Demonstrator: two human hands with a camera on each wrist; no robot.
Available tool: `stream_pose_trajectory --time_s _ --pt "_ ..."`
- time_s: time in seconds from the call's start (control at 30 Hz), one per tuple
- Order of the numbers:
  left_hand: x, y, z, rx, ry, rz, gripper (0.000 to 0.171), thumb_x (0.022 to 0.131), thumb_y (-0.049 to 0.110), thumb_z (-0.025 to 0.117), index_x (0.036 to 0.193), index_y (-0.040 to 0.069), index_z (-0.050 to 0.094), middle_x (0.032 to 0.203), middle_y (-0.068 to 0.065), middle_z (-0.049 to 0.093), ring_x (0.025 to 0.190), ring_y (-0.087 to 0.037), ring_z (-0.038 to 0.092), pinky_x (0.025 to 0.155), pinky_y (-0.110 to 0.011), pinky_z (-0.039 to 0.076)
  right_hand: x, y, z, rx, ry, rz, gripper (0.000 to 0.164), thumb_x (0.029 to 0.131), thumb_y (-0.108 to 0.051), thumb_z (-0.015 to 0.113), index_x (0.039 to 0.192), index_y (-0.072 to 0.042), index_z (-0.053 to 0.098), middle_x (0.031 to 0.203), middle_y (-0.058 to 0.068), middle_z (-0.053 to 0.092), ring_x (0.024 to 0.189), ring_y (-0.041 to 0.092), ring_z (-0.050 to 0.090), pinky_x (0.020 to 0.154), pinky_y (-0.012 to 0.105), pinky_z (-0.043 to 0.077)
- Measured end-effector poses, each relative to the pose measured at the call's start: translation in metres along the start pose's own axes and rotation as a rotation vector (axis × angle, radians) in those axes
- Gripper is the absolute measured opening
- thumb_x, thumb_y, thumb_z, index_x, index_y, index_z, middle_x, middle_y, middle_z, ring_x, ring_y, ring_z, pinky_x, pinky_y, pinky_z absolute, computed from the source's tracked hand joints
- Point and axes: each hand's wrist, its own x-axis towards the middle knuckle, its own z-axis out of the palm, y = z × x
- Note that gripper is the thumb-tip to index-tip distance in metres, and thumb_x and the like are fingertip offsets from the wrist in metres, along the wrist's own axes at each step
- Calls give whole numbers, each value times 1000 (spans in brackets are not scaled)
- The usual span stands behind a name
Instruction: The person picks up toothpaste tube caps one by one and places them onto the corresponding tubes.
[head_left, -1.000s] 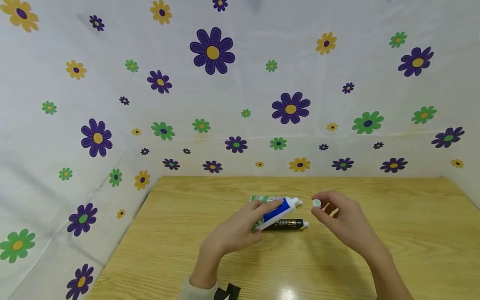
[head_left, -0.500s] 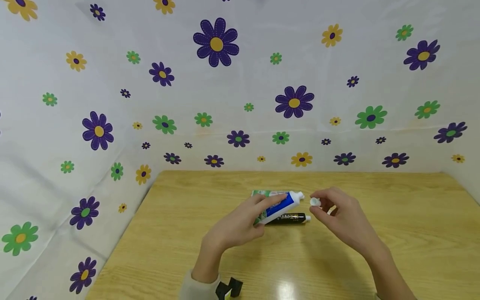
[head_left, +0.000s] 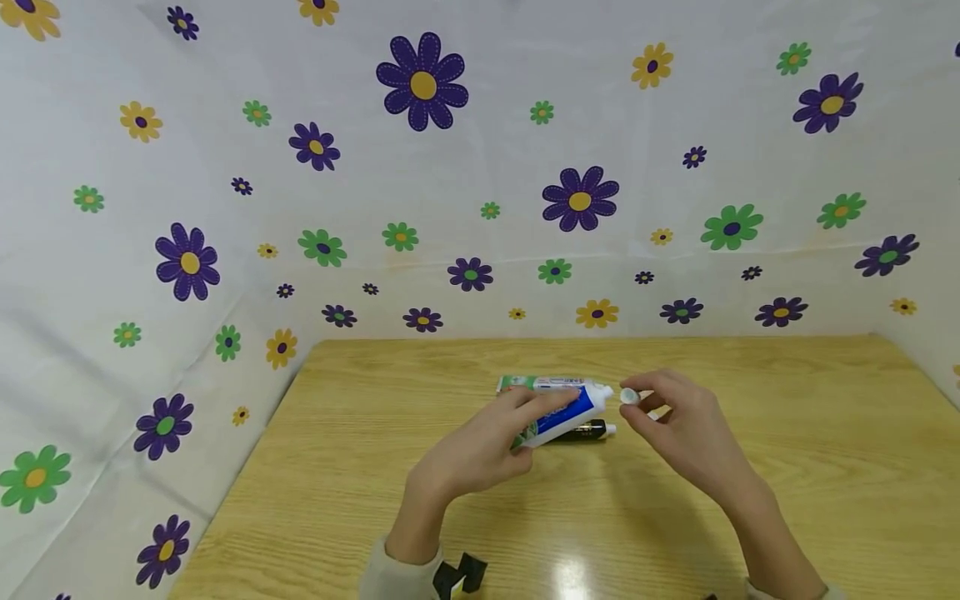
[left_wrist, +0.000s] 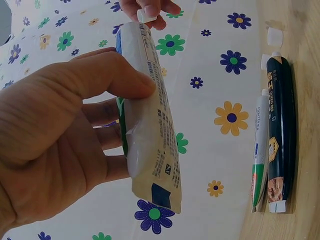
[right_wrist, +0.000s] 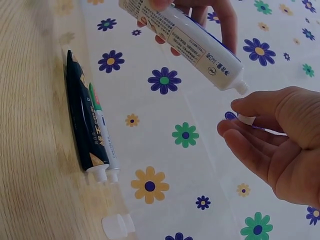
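Observation:
My left hand point(head_left: 476, 442) grips a white, blue and green toothpaste tube point(head_left: 570, 414) above the table, thumb on one side and fingers on the other. The tube tilts up to the right, and its bare nozzle point(right_wrist: 242, 88) shows. Just right of that nozzle, my right hand point(head_left: 693, 437) pinches a small white cap point(head_left: 630, 397) between thumb and fingertips, hollow side toward the nozzle. A short gap separates cap and nozzle. Beneath the held tube lie a black toothpaste tube point(right_wrist: 82, 115) and a slimmer white-and-green tube point(left_wrist: 259, 150), side by side.
Two loose white caps lie on the wooden table point(head_left: 337, 433) beyond the nozzle ends of the lying tubes; the larger cap point(right_wrist: 115, 226) is plain in the right wrist view. A flower-printed white cloth point(head_left: 480, 167) hangs behind the table and along its left side.
Cap and nozzle have come closer together, with the held tube shifting slightly right. The cap's hollow has turned more into view. Both hands keep their holds.

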Motion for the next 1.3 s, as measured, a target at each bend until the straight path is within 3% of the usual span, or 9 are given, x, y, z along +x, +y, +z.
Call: stream_pose_trajectory --time_s 0.3,0.57,0.9,1.3 --pt "2 -3 1 9 -6 23 85 87 -5 66 155 32 33 137 -7 51 113 -19 49 86 -28 48 1 0 -3 107 -65 129 31 89 -8 75 113 -3 56 93 7 67 70 9 63 59 24 52" --pt "3 -4 2 16 -6 44 84 86 -7 66 155 30 35 138 -7 51 114 -19 49 88 -28 48 1 9 -5 173 -42 62 21 88 -5 74 106 -9 64 92 1 66 73 9 64 60 26 53" --pt "4 1 2 28 -11 61 84 86 -10 63 155 29 35 140 -8 50 115 -19 50 89 -31 48 -1 11 -11 248 -105 78 18 91 -5 71 108 -8 68 96 3 67 75 12 63 58 28 54" --pt "5 4 4 33 -18 69 84 85 -11 63 154 29 37 142 -9 49 120 -20 52 95 -36 50 -2 11 -14 243 -131 81 19 92 -7 70 111 -9 69 98 3 67 75 12 62 58 28 54"
